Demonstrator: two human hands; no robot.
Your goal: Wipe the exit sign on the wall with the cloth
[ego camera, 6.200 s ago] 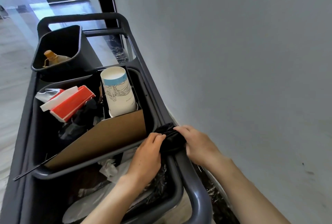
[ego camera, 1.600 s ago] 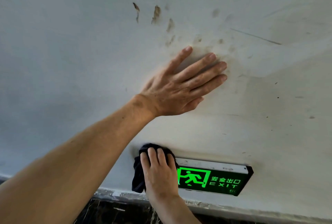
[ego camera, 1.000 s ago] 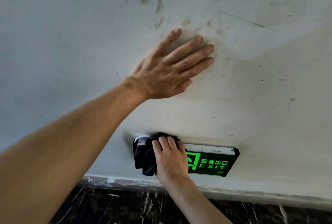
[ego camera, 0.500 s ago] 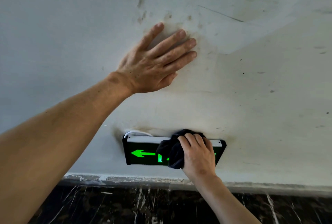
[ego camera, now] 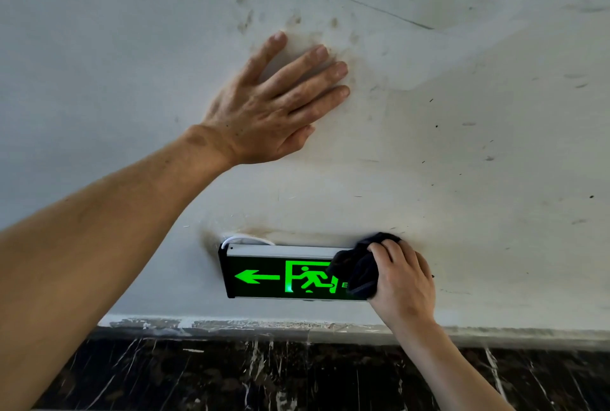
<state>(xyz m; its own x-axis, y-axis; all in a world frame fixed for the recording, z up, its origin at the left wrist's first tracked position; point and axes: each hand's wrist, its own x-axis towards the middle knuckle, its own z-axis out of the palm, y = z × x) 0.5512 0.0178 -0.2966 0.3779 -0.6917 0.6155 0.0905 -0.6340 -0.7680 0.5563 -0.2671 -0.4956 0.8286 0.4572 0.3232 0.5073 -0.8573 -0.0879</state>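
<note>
A black exit sign (ego camera: 280, 275) with a lit green arrow and running figure hangs low on the white wall. My right hand (ego camera: 404, 285) presses a bunched dark cloth (ego camera: 359, 270) against the sign's right end, hiding the lettering there. My left hand (ego camera: 277, 103) lies flat on the wall above the sign, fingers spread, holding nothing.
The white wall (ego camera: 462, 146) carries brown smudges and scuffs above my left hand. A white cable (ego camera: 246, 239) loops out at the sign's top left corner. Below runs a dark marble skirting (ego camera: 264, 374) with white veins.
My right hand has slid the cloth rightward along the sign, from its left end to its right end, uncovering the arrow and the running figure. My left hand stays planted on the wall.
</note>
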